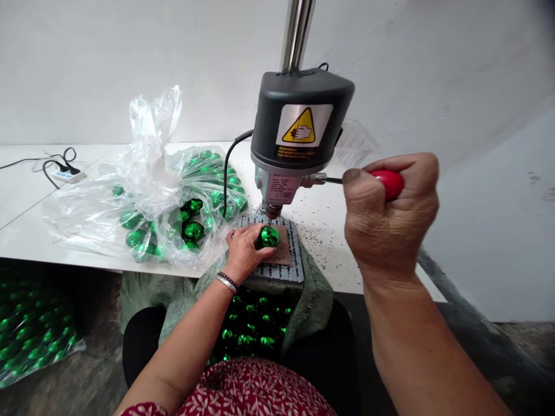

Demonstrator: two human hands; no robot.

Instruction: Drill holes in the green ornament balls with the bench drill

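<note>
Fingers (pixel 248 233) and thumb (pixel 265 253) of our left hand (pixel 243 252) close around the left side of a shiny green ball (pixel 271 237), and we wear bracelets (pixel 227 282) at that wrist. The ball sits on a brown board (pixel 284 249), directly under the drill bit (pixel 269 223); the tip meets its top, though we cannot tell whether it has gone in. Higher and to the right, our right hand (pixel 390 222) is wrapped round a red knob (pixel 392 184), which ends the lever (pixel 332 180) of a dark drill press (pixel 303 92) with a yellow warning sign (pixel 299 126) on its front.

The brown board lies on a slotted metal base (pixel 296 260), and dark shavings (pixel 319 242) are strewn over the white table (pixel 21 231) to the right. To the left, we see a bunched clear bag (pixel 150 173) holding many green balls (pixel 193 231); at the far left is a power strip (pixel 67 175) with plugs in it. On the near side, green cloth (pixel 313 312) hangs below the base, and further green spheres (pixel 255 326) show there. At the near left, lower than the tabletop, we find another filled bag (pixel 34 332).
</note>
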